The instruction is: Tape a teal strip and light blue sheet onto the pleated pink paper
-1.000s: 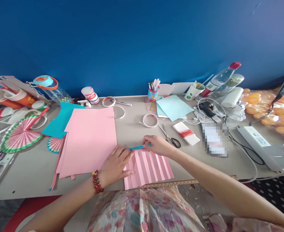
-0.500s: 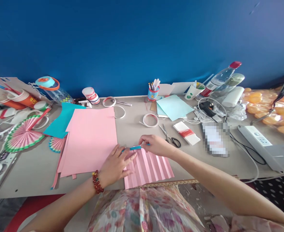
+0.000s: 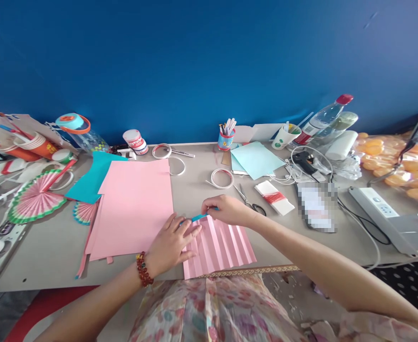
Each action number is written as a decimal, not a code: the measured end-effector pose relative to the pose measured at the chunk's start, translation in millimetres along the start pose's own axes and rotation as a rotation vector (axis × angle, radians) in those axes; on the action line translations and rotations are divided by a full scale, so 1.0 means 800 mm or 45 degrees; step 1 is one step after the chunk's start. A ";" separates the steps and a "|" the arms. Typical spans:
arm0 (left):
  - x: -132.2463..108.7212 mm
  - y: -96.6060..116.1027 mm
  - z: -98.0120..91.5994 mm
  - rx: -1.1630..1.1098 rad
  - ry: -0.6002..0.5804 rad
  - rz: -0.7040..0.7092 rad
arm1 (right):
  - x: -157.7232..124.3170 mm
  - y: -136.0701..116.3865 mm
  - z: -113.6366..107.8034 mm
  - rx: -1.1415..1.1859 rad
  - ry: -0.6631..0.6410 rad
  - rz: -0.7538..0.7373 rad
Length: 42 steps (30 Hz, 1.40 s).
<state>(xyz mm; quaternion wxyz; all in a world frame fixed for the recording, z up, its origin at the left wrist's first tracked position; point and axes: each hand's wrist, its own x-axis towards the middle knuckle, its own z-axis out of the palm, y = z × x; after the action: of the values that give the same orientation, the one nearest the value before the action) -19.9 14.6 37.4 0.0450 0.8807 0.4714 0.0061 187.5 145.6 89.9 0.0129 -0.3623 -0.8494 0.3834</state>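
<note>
A pink sheet of paper folded into pleats (image 3: pixel 223 247) lies at the table's front edge, and a narrow blue strip (image 3: pixel 199 217) runs along its far edge. My left hand (image 3: pixel 171 242) rests on the left end of the pleated paper, fingers spread, some of them over the strip's left end. Closed in a pinch, my right hand (image 3: pixel 226 210) holds the strip's other part, lifted a little off the paper. My right fingers hide some of the strip.
Left of the pleated paper are large pink sheets (image 3: pixel 134 204), a teal sheet (image 3: pixel 93 178) and a finished paper fan (image 3: pixel 34 194). Rolls of tape (image 3: pixel 222 178), scissors (image 3: pixel 253 203), a card wound with red thread (image 3: pixel 274 197) and a power strip (image 3: pixel 382 211) lie beyond and to the right.
My right hand has shifted slightly left and away from me, raising the blue strip's right part. My left hand stays in place on the pleated paper.
</note>
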 end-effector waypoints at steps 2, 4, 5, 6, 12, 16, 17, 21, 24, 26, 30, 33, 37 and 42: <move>-0.001 0.000 0.004 0.013 -0.002 -0.007 | 0.000 0.010 -0.001 -0.043 -0.061 -0.063; -0.003 0.000 0.007 0.024 -0.001 -0.015 | 0.000 0.021 -0.001 -0.081 -0.126 -0.127; -0.003 0.000 0.009 0.028 0.001 -0.019 | -0.001 0.026 -0.001 -0.103 -0.149 -0.151; -0.004 0.000 0.010 0.030 0.004 -0.022 | -0.001 0.029 0.000 -0.129 -0.165 -0.170; -0.004 -0.001 0.008 0.018 0.010 -0.033 | -0.007 0.028 0.003 -0.319 -0.159 -0.175; -0.004 -0.003 0.008 0.025 0.010 -0.024 | -0.009 0.028 0.006 -0.386 -0.150 -0.152; -0.005 -0.003 0.008 0.029 0.012 -0.026 | -0.009 0.029 0.007 -0.397 -0.149 -0.148; -0.006 -0.001 0.009 0.043 0.008 -0.027 | -0.009 0.030 0.008 -0.434 -0.130 -0.176; -0.007 0.001 0.013 0.053 0.011 -0.043 | -0.009 0.024 0.005 -0.438 -0.103 -0.206; -0.007 0.003 0.017 0.062 0.025 -0.062 | -0.008 0.019 0.003 -0.447 -0.093 -0.205; -0.006 0.006 0.026 0.062 0.049 -0.039 | -0.005 0.013 0.000 -0.464 -0.071 -0.195; -0.006 0.012 0.030 0.064 0.031 -0.002 | -0.002 0.013 0.001 -0.447 -0.045 -0.201; -0.007 0.021 0.028 0.072 -0.016 -0.007 | 0.001 0.015 0.003 -0.417 -0.030 -0.203; -0.013 0.017 0.019 0.066 -0.003 0.033 | 0.003 0.009 0.003 -0.429 -0.030 -0.216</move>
<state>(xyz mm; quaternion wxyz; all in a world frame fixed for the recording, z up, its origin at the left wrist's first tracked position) -13.3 -2.7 23.6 0.0226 0.8876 0.4601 -0.0067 189.5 148.3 82.8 -0.0255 -0.2821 -0.9291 0.2377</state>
